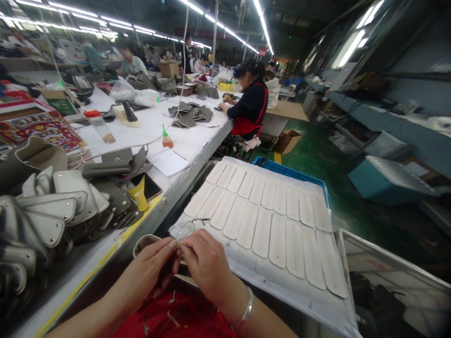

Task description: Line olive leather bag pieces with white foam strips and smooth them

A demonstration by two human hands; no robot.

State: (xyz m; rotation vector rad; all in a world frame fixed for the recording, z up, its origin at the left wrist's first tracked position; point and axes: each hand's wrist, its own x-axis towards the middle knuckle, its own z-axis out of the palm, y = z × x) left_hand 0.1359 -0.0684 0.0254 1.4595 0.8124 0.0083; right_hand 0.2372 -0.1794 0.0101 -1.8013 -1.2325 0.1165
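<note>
My left hand [155, 265] and my right hand [207, 263] meet above my red apron [176, 314], fingertips pinched together. What they pinch is too small and too covered to make out. A curled piece with a pale edge [145, 241] shows behind my left hand, and a flat pale edge [185, 280] shows beneath my right; whether either is held, I cannot tell. Just beyond the fingertips is a pair of eyeglasses [185, 229], by the corner of a white cloth [243, 270]. Two rows of rounded, pale strips [243, 202] lie on that cloth.
Grey parts with metal rivets [52, 211] are heaped on the table at left, beside a yellow tool [140, 195]. Farther back are a notebook [169, 162], a glue bottle [167, 138] and a seated co-worker [250, 101]. A white crate [398, 277] stands at right.
</note>
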